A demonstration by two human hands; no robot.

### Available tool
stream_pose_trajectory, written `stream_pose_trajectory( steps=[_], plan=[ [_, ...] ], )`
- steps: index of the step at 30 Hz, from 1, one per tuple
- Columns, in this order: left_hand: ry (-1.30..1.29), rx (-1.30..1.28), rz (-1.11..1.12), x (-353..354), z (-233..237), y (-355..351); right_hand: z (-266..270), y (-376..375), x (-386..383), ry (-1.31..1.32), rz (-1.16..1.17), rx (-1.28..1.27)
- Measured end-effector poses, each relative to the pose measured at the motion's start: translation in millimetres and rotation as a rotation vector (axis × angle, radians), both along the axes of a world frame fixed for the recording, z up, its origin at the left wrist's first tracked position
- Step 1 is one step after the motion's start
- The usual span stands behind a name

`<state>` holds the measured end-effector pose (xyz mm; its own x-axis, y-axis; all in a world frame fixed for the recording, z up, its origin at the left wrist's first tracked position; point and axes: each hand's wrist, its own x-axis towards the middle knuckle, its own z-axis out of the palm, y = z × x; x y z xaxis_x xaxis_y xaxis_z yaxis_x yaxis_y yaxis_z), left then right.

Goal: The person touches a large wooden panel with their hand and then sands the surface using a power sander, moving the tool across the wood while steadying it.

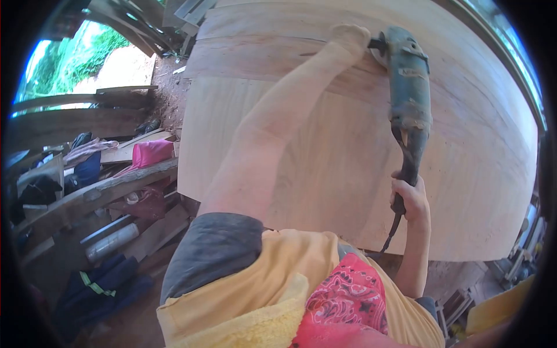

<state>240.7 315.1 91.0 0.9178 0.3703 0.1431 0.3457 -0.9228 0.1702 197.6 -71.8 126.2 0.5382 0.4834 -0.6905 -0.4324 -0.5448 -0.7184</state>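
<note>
At the bottom of the frame lie a pink bandana (348, 301) and a yellow shirt (272, 278). Just above them, at the lower right, the right hand (409, 200) is wrapped tight round the grinder's dark tail grip, where a black cord (391, 232) hangs down. The grinder (409, 98) runs up the right of centre. It has a worn grey-green body, scuffed and caked with pale dust, and its head is pressed to the wooden slab (325, 162). At the top centre the dust-coated left hand (351, 37) is curled shut at the side handle by the head. A cluttered plank shelf (93, 194) fills the left.
</note>
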Motion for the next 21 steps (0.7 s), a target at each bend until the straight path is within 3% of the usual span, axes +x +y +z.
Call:
stream_pose_trajectory(
  steps=[5,14,21],
  plan=[
    [-0.045,-0.013,-0.018,-45,-11,69,0,56,-11,-0.005,0.087,0.043],
    [0.132,0.035,0.417,-223,-5,273,-11,285,-56,-0.018,0.451,0.065],
    [0.211,-0.023,0.580,-279,11,370,-12,411,-60,-0.083,0.565,0.065]
  ],
)
